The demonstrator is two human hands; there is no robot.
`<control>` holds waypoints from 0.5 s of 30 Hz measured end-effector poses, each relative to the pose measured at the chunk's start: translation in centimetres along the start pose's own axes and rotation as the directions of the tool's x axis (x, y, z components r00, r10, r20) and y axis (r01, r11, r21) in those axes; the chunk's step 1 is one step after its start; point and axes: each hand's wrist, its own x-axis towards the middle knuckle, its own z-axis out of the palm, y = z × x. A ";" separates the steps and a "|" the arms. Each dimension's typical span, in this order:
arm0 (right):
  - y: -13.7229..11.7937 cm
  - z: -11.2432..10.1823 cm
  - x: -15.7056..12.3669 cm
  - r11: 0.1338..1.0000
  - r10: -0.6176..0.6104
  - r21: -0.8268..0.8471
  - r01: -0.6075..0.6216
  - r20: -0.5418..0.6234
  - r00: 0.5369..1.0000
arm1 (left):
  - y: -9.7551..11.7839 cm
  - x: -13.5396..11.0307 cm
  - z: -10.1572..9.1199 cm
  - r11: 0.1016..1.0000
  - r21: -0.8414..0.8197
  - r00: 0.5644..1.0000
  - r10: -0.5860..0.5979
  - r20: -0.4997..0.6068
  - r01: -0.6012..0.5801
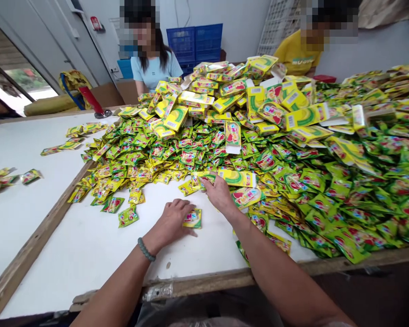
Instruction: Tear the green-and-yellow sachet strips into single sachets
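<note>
two hands show. the left hand [172, 222] lies flat and spread, fingers on one loose green-yellow sachet [192, 219]. the right hand [220, 193] is spread too, fingertips [204, 180] on sachets at the near edge of a heap of sachets [293, 181], too many to count, mixed with yellow cartons [177, 117]. two blue crates [194, 43] stand behind two co-workers' [155, 70] side of the white table [88, 254]. bare tabletop runs between the hands and its wooden front rail [197, 281].
</note>
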 end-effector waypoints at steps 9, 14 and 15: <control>-1.9 -1.0 -1.3 0.923 -0.091 0.372 -0.099 0.462 0.882 | -2.3 0.7 -0.2 0.991 0.108 0.951 -0.037 -0.308 0.074; -0.5 0.2 -1.0 0.929 0.073 0.318 -0.188 0.341 0.937 | -2.4 0.6 -0.4 0.993 -0.088 0.815 -0.118 -0.567 0.083; -0.4 0.4 -0.8 0.909 0.082 0.372 -0.189 0.284 0.955 | -2.3 0.6 -0.4 0.970 -0.208 0.742 -0.229 -0.630 0.123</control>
